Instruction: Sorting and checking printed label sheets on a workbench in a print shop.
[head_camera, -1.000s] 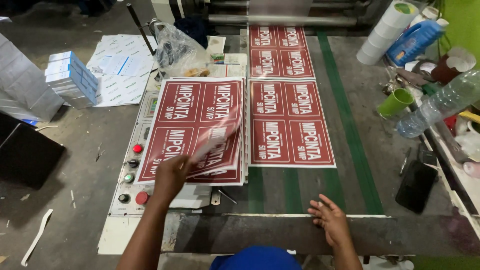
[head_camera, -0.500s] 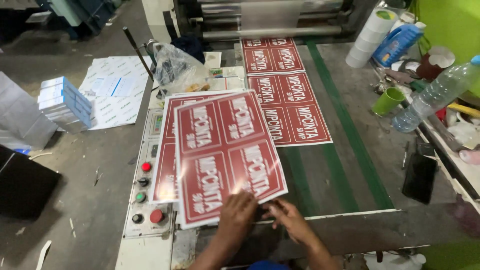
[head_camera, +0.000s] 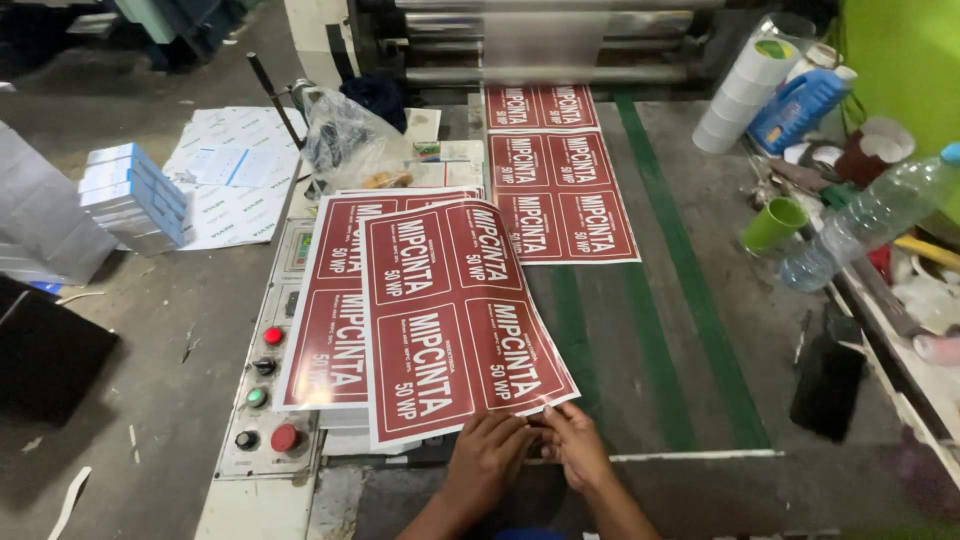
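My left hand (head_camera: 487, 457) and my right hand (head_camera: 574, 445) meet at the near edge of a dark red printed sheet (head_camera: 460, 315) with white lettering. Both pinch its lower right corner. The sheet lies tilted, partly over a stack of the same red sheets (head_camera: 328, 330) that rests on the machine's control panel. Beyond it, more red printed sheets (head_camera: 560, 195) come out from the rollers (head_camera: 520, 45) along the grey machine bed (head_camera: 700, 330).
Round red and green buttons (head_camera: 270, 385) sit on the panel at the left. A clear plastic bag (head_camera: 345, 140), white paper rolls (head_camera: 740, 95), a blue jug (head_camera: 795, 105), a green cup (head_camera: 772, 225), a plastic bottle (head_camera: 870, 220) and a black phone (head_camera: 825, 385) crowd the sides.
One second ago my left hand lifted a sheet off the stack while the right rested on the bed. Now both hands hold the near corner of a loose sheet, which has settled lower.
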